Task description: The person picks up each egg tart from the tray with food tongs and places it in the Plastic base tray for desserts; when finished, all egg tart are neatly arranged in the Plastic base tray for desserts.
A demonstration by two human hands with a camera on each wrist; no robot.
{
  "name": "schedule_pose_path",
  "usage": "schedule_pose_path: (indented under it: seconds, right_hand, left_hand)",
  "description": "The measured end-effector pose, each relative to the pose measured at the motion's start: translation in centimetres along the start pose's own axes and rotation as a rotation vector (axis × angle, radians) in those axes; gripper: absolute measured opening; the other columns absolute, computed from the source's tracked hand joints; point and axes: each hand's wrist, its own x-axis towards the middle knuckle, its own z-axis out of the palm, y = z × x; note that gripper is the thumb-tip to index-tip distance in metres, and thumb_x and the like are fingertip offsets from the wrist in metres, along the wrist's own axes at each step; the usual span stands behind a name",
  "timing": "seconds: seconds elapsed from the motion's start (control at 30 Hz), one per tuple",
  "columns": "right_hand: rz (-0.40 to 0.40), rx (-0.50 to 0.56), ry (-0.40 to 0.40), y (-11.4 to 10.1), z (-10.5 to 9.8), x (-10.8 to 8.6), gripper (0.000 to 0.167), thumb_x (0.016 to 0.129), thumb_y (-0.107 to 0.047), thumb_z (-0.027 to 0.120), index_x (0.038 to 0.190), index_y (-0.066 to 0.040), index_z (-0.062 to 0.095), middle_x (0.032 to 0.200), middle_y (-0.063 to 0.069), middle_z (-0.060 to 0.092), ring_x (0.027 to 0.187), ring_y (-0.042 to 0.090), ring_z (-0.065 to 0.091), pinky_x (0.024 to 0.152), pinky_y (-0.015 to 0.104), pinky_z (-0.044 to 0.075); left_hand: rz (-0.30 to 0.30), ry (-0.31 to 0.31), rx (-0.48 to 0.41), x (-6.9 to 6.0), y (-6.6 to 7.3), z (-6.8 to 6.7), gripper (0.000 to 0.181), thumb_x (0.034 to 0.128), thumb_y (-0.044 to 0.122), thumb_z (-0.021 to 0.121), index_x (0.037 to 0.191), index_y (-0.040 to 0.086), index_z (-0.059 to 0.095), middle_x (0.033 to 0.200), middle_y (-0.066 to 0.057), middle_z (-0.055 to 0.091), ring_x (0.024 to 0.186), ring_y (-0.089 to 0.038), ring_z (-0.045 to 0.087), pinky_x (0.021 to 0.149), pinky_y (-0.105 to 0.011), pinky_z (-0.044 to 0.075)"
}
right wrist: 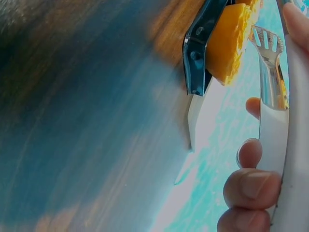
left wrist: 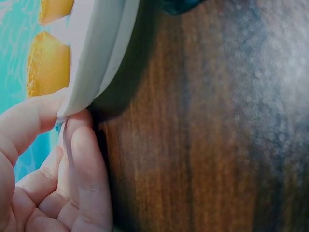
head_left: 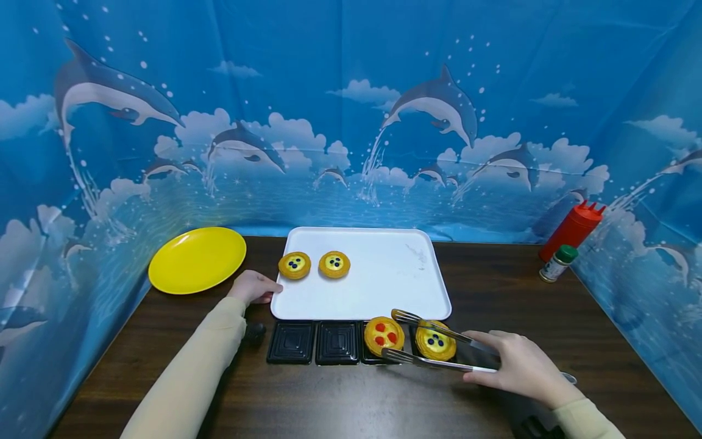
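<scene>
My left hand point(head_left: 256, 287) pinches the left edge of the white tray point(head_left: 378, 292); in the left wrist view the thumb and fingers point(left wrist: 86, 179) hold its rim. Two blueberry tarts point(head_left: 294, 265) point(head_left: 334, 264) sit on the tray's left part. My right hand point(head_left: 518, 364) grips metal tongs point(head_left: 455, 364), whose arms are spread around a blueberry tart point(head_left: 436, 341) in the rightmost black compartment. Beside it a strawberry tart point(head_left: 384, 336) sits in the neighbouring compartment, close to the tong tips. Whether the tongs touch either tart I cannot tell.
Two black compartments point(head_left: 291, 342) point(head_left: 337, 342) on the left hold nothing. A yellow plate point(head_left: 197, 260) lies at the back left. At the back right are a red squeeze bottle point(head_left: 572, 230) and a green-capped shaker point(head_left: 558, 263). A dolphin-print curtain point(head_left: 340, 122) hangs behind the table.
</scene>
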Motion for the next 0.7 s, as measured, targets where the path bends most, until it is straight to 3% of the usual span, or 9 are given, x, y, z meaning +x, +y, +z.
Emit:
schedule_pose_path:
  seconds: [0.4,0.7]
  right_hand:
    - [0.006,0.018,0.014,0.3,-0.7,0.3,0.074,0.064,-0.063,0.076,0.121,-0.017,0.064,0.099,0.0,0.069,0.075,0.011,0.056,0.063,0.028,0.053]
    - [-0.044,0.009,0.075,0.7,-1.2,1.6,0.073,0.066,-0.063,0.075,0.119,-0.014,0.066,0.105,0.005,0.07,0.085,0.017,0.062,0.071,0.042,0.056]
  left_hand:
    - [0.001,-0.009,0.005,-0.1,0.1,-0.2,0.037,0.0851,0.023,0.072,0.109,-0.004,0.064,0.085,-0.009,0.066,0.067,-0.015,0.062,0.065,-0.019,0.053]
    - [-0.006,-0.008,-0.002,-0.3,0.2,-0.1,0.036,0.0845,0.023,0.072,0.109,-0.004,0.064,0.084,-0.009,0.066,0.067,-0.015,0.062,0.065,-0.02,0.053]
